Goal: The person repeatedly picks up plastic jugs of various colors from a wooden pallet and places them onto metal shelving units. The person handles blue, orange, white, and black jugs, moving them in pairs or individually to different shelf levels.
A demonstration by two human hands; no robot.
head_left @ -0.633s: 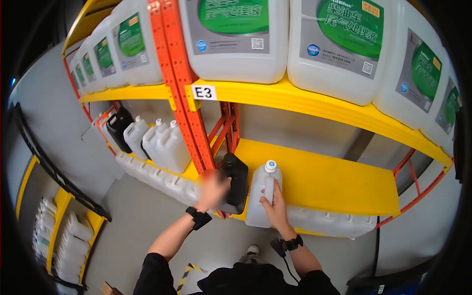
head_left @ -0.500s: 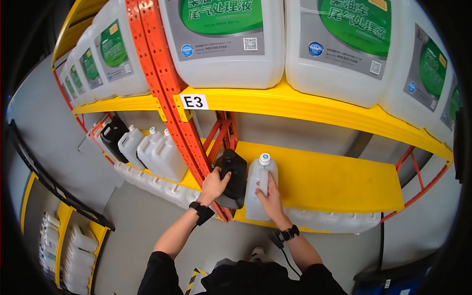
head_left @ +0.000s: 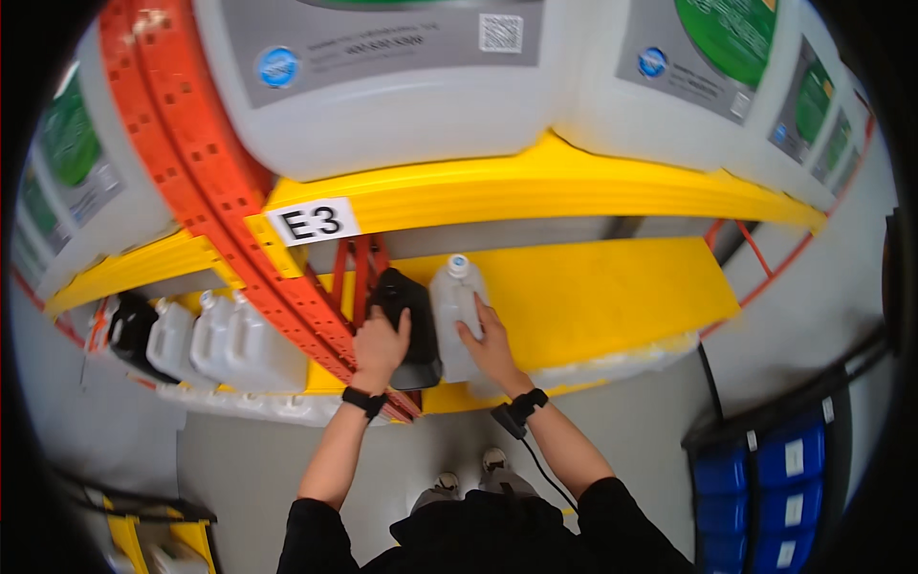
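On the yellow shelf deck [head_left: 593, 297], a black plastic jug [head_left: 421, 335] and a translucent white jug [head_left: 449, 316] with a white cap stand upright, side by side. My left hand [head_left: 381, 349] lies against the left side of the black jug, thumb spread from the fingers. Against the right side of the white jug rests my right hand [head_left: 494, 352], its fingers stretched upward and the thumb apart across the front. Both hands are open, touching the jugs without wrapping round them. Black bands circle both wrists; a cable hangs from the right one.
Large labelled jugs [head_left: 382, 124] sit overhead on a yellow beam [head_left: 459, 196]. An orange upright [head_left: 196, 143] stands close to my left hand. Beyond it are several white jugs [head_left: 253, 349] and a black one [head_left: 134, 335]. Blue bins [head_left: 789, 469] fill a rack at right.
The whole view has shifted, so the shelf and jugs appear farther left and more blue bins show at right. My right hand's grip on the white jug has loosened, its fingers now spread.
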